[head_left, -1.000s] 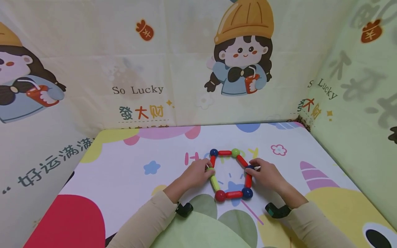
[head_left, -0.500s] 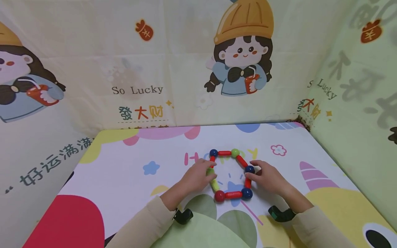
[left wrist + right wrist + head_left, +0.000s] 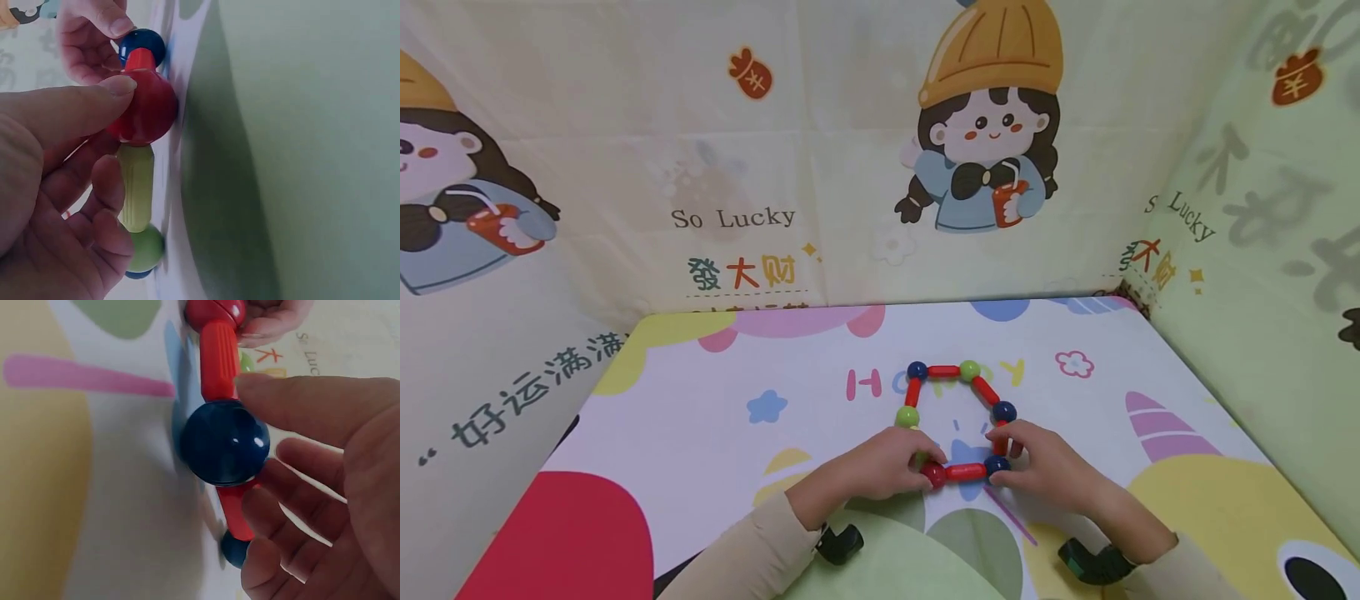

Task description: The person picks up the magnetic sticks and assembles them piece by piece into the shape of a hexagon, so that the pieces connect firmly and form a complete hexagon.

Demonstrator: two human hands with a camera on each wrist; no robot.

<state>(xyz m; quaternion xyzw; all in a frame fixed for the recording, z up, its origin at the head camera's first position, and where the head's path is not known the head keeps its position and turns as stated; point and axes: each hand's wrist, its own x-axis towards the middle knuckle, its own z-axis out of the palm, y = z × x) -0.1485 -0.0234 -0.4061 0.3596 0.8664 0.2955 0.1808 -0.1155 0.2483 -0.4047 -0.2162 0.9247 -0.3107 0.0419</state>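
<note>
A closed ring of coloured balls and short rods lies on the table. At its near left corner my left hand point(image 3: 891, 462) pinches the red ball point(image 3: 150, 109) between thumb and fingers. My right hand point(image 3: 1048, 467) holds the near right blue ball point(image 3: 225, 444), thumb on one side and fingertips on the other. A red rod point(image 3: 966, 472) joins these two balls. From the red ball a yellow-green rod point(image 3: 137, 187) runs to a green ball point(image 3: 907, 417). Further round are a blue ball point(image 3: 917, 371), another green ball point(image 3: 970, 370) and a right-hand blue ball point(image 3: 1004, 412).
The tabletop point(image 3: 700, 433) carries a printed cartoon pattern. Printed cloth walls point(image 3: 850, 167) stand behind it and at both sides. A dark wrist camera point(image 3: 841, 544) is strapped to the left wrist, another point(image 3: 1096, 563) to the right.
Both hands have slid toward the near side of the ring, from the left green ball and right blue ball to the near corner balls. The ring has hardly moved.
</note>
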